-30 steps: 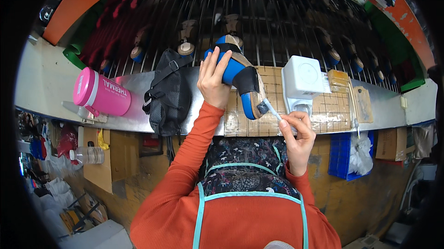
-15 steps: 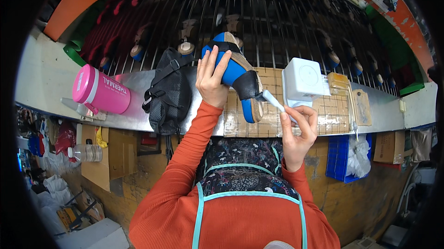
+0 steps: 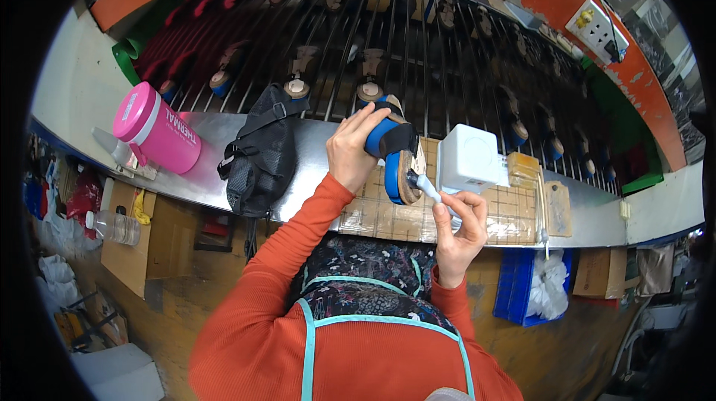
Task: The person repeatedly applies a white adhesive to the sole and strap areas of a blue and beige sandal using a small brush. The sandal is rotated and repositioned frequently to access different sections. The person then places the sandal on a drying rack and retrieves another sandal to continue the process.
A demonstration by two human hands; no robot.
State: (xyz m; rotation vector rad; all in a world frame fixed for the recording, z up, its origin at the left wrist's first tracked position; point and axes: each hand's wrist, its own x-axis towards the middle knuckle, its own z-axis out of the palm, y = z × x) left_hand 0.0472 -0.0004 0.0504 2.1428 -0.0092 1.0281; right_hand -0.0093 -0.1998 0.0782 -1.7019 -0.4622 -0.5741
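Above the cardboard (image 3: 382, 216), your L hand (image 3: 350, 153) grips the shoe (image 3: 394, 177), turned more end-on vs. a sec ago; your R hand (image 3: 464, 231) pinches the brush (image 3: 427, 187). Its tip's gone from by the strap (image 3: 397, 140) to the toe end, prob. the spot being worked now.

The person wears an orange-red top (image 3: 384, 364) of finely ribbed cloth, whose long sleeves (image 3: 294, 237) are close-fitting. Over it is a dark apron (image 3: 365, 256) with a small multicoloured print, bordered by pale turquoise edging (image 3: 373, 320); two narrow straps (image 3: 308, 352) have the same turquoise colour.
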